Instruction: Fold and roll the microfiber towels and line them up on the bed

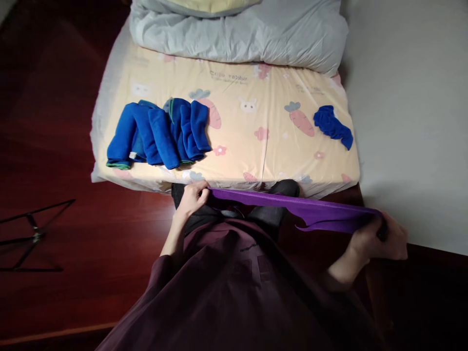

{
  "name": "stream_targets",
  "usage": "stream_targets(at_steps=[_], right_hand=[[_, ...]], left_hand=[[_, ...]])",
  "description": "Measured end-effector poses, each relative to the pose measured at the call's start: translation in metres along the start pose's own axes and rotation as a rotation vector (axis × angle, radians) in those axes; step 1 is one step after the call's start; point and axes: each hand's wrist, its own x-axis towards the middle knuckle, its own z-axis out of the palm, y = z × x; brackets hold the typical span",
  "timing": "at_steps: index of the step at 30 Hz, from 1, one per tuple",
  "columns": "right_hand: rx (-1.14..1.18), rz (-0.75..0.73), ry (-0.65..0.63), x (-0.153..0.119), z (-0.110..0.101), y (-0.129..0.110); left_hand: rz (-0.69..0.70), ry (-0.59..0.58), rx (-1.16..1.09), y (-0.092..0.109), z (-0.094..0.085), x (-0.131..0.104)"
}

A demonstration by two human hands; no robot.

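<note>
Between my two hands stretches a purple cloth (325, 212), long and narrow, held above my lap with its lower edge hanging unevenly. My left hand (192, 199) pinches one end, thumb on top. At the far right, my right hand (387, 239) is closed round the other end; it is a little blurred, and a small dark thing shows beside its fingers. On the bed ahead of my left hand lie several folded blue cloths (161, 136) with green edges, overlapping in a row. A crumpled blue cloth (332, 126) lies at the bed's right side.
The bed (252, 156) has a pale yellow sheet with carrots and rabbits. A bulky grey-blue quilt (237, 36) lies across its far part. A pale wall (409, 122) borders the right side. Thin black stand legs (34, 236) rest on the reddish floor (98, 248) at left.
</note>
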Motion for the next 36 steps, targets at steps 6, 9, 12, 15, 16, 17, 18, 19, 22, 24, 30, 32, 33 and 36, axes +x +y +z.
stream_targets(at_steps=[6, 9, 12, 15, 16, 17, 18, 19, 22, 24, 30, 32, 33, 36], right_hand=[[0.048, 0.019, -0.591, 0.016, -0.015, 0.021], [0.117, 0.013, -0.719, 0.021, -0.018, 0.023], [0.033, 0.045, -0.697, 0.019, -0.019, 0.031], [-0.018, 0.053, -0.628, 0.014, -0.02, 0.042], [-0.03, 0.062, -0.618, 0.013, -0.02, 0.046], [-0.045, 0.078, -0.616, 0.011, -0.02, 0.05], [-0.063, 0.098, -0.626, 0.011, -0.019, 0.054], [-0.081, 0.118, -0.643, 0.01, -0.018, 0.058], [-0.097, 0.128, -0.687, 0.013, -0.008, 0.07], [-0.077, 0.095, -0.731, 0.018, 0.004, 0.077], [0.072, -0.115, -0.597, 0.045, 0.041, 0.078], [0.11, -0.164, -0.525, 0.055, 0.047, 0.076], [0.111, -0.176, -0.508, 0.059, 0.049, 0.076], [0.052, -0.165, -0.517, 0.067, 0.049, 0.084]], left_hand=[[-0.097, -0.152, -0.319, 0.005, -0.034, -0.007], [-0.05, -0.259, -0.308, -0.001, -0.047, -0.004], [-0.001, -0.207, -0.133, -0.011, -0.051, 0.002], [0.009, -0.059, 0.011, -0.021, -0.052, 0.005], [0.013, -0.011, 0.042, -0.023, -0.052, 0.006], [0.023, 0.026, 0.066, -0.025, -0.052, 0.006], [0.037, 0.058, 0.088, -0.027, -0.053, 0.006], [0.052, 0.086, 0.11, -0.028, -0.054, 0.006], [0.099, 0.14, 0.196, -0.031, -0.059, 0.012], [0.14, 0.148, 0.26, -0.032, -0.064, 0.021], [0.24, 0.223, 0.499, -0.024, -0.081, 0.054], [0.22, 0.318, 0.578, -0.016, -0.089, 0.06], [0.205, 0.36, 0.611, -0.013, -0.093, 0.061], [0.181, 0.455, 0.656, -0.001, -0.105, 0.058]])
